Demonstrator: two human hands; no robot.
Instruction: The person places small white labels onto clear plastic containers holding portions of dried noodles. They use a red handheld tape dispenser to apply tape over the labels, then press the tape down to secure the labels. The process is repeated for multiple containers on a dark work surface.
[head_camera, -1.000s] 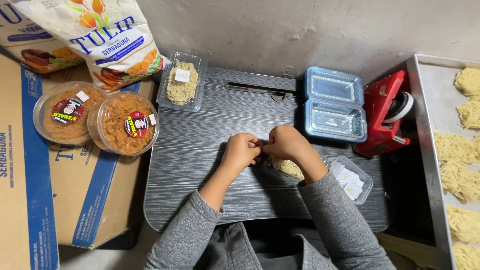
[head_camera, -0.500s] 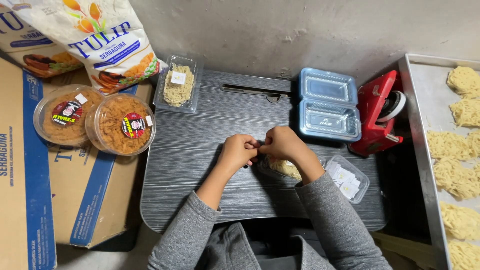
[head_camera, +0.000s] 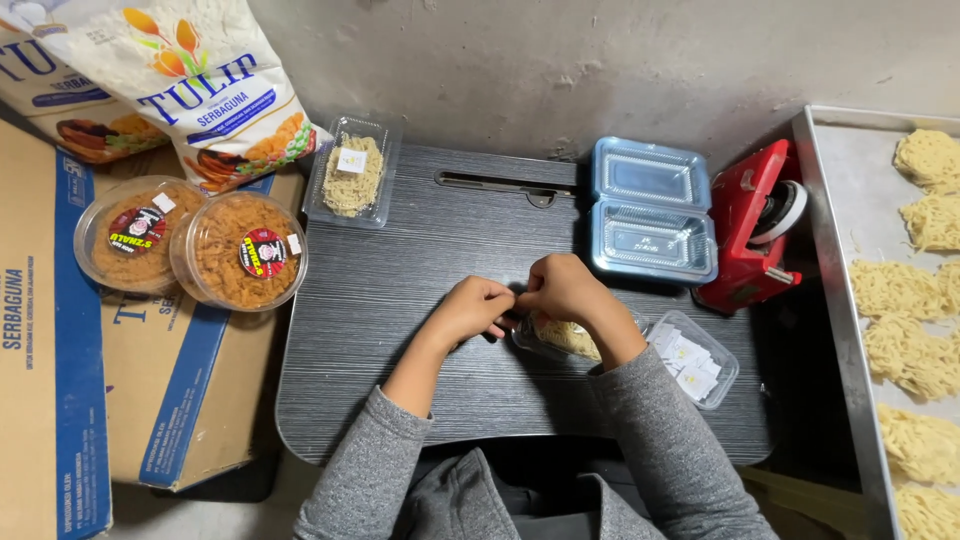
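Far left: cardboard boxes (head_camera: 60, 330) stacked flat beside the desk, flour sack (head_camera: 200, 80) leaning on the wall above them; handy shelf for two round lidded tubs (head_camera: 190, 250) of orange-brown shreds, side by side, touching

Top-left corner of the dark lap desk (head_camera: 380, 330): one sealed clear container of noodles (head_camera: 352, 172), parked well apart from the hands

Centre: left hand (head_camera: 468, 312) and right hand (head_camera: 565, 292) brought together, fingertips meeting at the left end of a small clear noodle container (head_camera: 560, 338). Looks like a pinch at its edge or lid; exact grip hidden behind the knuckles, cannot tell what sits between the fingers. Container flat on the desk, partly under the right hand, so braced by the desk surface

Just right of it: open clear tray of small white labels (head_camera: 695, 358), within reach of the right hand

Behind: empty clear hinged containers (head_camera: 650, 210), nested against the wall side

Right of desk: red tape dispenser (head_camera: 752, 232), then metal tray (head_camera: 830, 260) with loose noodle nests (head_camera: 905, 340) laid in rows
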